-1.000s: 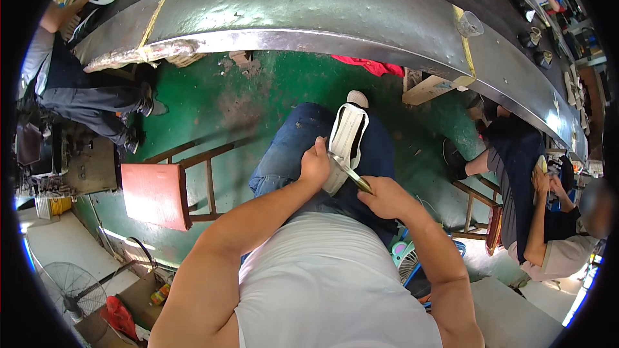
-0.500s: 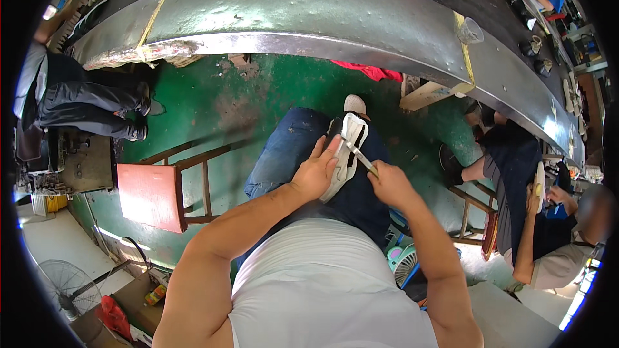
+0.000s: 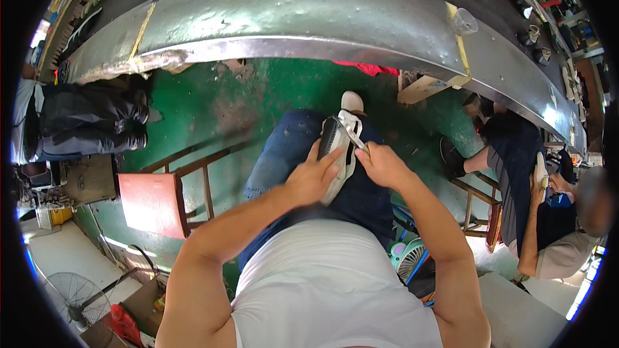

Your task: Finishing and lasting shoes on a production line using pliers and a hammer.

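Worker's left hand (image 3: 316, 177) clamped on white shoe (image 3: 335, 188) over knee edge of lap (image 3: 282, 148); right hand (image 3: 382, 164) clenched round metal tool (image 3: 352, 133), head at shoe's far end.

No text, label, number or sign can be read. Surfaces checked: shoe (image 3: 342, 177), shirt (image 3: 322, 277), stool (image 3: 151, 203) and bench (image 3: 290, 13); none bears a legible marking. Yellow strips (image 3: 143, 29) on the bench show no readable characters. The small fan (image 3: 409, 259) likewise yields no readable lettering.
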Demonstrator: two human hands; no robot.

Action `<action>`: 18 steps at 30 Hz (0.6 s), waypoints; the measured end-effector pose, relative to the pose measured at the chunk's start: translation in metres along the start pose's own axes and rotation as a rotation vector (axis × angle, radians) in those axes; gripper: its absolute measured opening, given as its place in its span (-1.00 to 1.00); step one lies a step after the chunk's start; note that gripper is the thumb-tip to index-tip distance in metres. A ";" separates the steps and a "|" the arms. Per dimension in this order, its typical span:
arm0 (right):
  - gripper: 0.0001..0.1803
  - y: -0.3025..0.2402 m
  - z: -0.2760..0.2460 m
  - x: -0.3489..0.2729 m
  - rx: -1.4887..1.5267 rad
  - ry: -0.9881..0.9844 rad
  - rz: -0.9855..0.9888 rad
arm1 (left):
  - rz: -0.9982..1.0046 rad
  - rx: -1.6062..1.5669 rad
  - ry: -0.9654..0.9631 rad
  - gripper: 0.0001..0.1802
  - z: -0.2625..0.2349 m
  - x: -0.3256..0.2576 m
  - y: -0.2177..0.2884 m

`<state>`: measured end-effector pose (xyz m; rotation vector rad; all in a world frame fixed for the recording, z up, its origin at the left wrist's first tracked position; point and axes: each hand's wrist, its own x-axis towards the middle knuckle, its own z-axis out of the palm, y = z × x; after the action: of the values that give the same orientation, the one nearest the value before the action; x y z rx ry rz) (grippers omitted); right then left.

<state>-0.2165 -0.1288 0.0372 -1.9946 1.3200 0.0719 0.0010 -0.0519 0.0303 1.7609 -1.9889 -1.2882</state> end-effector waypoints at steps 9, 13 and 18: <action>-0.53 -0.025 -0.023 -0.034 0.450 -0.013 -0.052 | -0.233 -0.685 0.249 -0.26 0.043 -0.006 -0.022; -0.55 -0.016 0.008 -0.045 0.031 -0.174 0.018 | -0.184 -0.526 0.235 -0.31 0.044 -0.006 -0.024; -0.50 -0.015 0.016 -0.055 0.290 0.114 -0.136 | -0.152 -0.651 0.131 -0.08 0.044 -0.007 -0.033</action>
<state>-0.2245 -0.0738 0.0567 -1.8540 1.1854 -0.2858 -0.0019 -0.0226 -0.0168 1.6212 -1.1821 -1.5815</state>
